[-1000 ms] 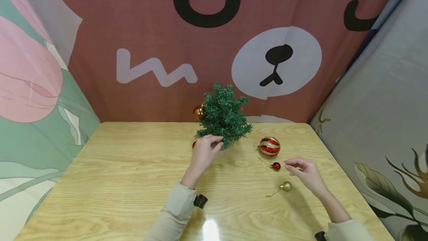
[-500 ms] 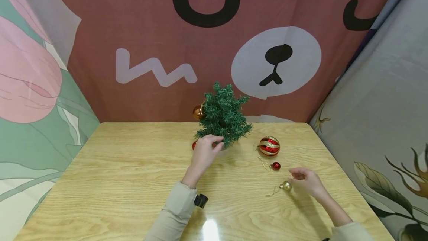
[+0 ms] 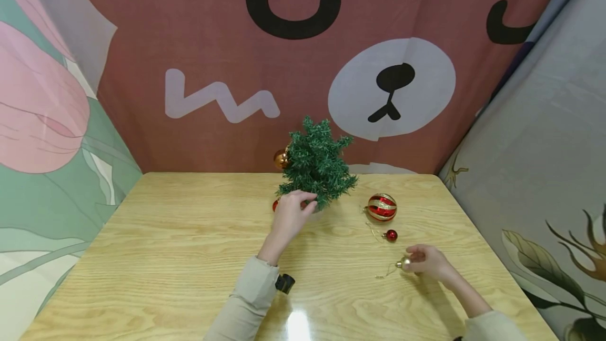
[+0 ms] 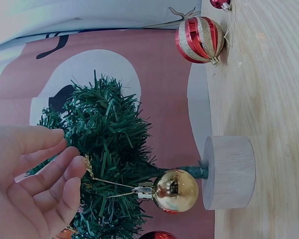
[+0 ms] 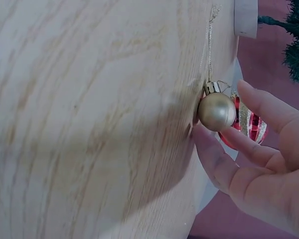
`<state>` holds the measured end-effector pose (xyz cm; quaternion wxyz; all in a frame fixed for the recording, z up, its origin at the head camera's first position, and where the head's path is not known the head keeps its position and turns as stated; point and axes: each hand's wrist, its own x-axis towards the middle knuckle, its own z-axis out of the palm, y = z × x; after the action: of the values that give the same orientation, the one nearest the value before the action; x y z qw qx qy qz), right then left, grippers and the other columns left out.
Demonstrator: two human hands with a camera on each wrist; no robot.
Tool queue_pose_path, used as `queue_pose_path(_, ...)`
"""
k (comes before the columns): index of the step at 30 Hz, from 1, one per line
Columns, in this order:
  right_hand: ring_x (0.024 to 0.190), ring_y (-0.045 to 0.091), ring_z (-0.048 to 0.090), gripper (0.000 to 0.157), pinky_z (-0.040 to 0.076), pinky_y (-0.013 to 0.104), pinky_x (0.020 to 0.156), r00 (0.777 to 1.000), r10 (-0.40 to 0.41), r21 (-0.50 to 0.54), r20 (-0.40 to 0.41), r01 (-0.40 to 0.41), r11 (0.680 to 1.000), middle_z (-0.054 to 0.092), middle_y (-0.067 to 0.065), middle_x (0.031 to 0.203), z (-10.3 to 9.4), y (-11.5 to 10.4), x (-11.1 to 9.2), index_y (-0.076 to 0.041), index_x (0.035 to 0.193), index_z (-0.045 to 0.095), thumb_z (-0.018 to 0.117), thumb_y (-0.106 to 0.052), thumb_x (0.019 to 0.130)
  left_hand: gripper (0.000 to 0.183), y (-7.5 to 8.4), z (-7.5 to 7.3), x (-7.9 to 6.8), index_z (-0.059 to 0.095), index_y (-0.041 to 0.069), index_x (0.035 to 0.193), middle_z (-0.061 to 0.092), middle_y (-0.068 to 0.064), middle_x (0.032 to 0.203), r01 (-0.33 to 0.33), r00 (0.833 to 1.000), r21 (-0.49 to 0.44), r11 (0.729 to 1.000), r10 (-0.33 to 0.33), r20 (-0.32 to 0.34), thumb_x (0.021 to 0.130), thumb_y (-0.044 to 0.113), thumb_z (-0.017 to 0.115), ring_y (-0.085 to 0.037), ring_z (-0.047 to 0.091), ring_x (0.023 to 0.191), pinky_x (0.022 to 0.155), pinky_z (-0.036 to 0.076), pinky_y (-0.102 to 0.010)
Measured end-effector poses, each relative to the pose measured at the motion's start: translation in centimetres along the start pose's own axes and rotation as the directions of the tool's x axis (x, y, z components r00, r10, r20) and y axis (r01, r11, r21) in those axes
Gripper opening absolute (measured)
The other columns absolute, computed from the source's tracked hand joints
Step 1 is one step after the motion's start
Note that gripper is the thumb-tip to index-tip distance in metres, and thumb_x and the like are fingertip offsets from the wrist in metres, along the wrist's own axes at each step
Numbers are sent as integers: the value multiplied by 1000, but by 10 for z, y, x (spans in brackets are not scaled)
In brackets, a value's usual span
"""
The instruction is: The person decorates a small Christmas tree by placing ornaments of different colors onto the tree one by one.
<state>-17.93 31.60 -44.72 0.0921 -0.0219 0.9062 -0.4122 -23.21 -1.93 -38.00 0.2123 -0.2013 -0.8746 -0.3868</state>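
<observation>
My left hand [image 3: 289, 216] is at the lower front of a small green Christmas tree [image 3: 316, 157], fingers loosely bent and the thumb apart. In the left wrist view, a shiny gold bauble [image 4: 176, 191] hangs by its cord right beside the fingertips; whether they touch the cord is unclear. My right hand [image 3: 432, 262] is low over the table at a small matte gold bauble [image 5: 217, 111]. Its fingers are spread around that bauble, with a gap at the thumb. The bauble lies on the wood, its gold cord [image 5: 210, 52] stretched away.
A small red bauble [image 3: 390, 235] and a larger red-and-gold striped bauble [image 3: 381, 207] lie between the right hand and the tree. An orange-gold bauble [image 3: 281, 159] hangs on the tree's left side. A round pale wooden base [image 4: 230, 172] supports the tree. Patterned curtains [image 3: 213, 141] surround the table.
My right hand has come down and toward me, from beside the small red bauble to the small gold one, which it now partly covers. The left hand has stayed in place.
</observation>
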Motion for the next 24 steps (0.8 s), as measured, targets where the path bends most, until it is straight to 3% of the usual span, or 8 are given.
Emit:
queue_pose_path(5,81,29,57,45,49,31,68,1000,-16,-35,-6,16,999,59,17,89,1,-1,1,19,104,51,72,-3,71,16,0,0,-1,70,6,95,65,-8,88,-6,1000,1,1000,6,-6,81,11,66,-4,43,46,39,34,-18)
queue_pose_path(14,69,18,56,28,48,25,57,997,-65,42,33,64,997,60,12,81,4,2,4,17,94,56,68,1,74,15,0,0,0,70,5,95,65,-8,85,-7,1000,4,1000,7,-11,81,11,66,-5,43,47,40,34,-18)
queue_pose_path(24,74,20,57,30,47,24,64,997,-70,17,-14,70,997,61,13,83,9,-2,4,15,95,57,69,-2,73,15,0,0,0,70,5,95,65,-8,87,2,1000,-8,1000,-2,3,82,12,65,-4,40,44,38,32,-18)
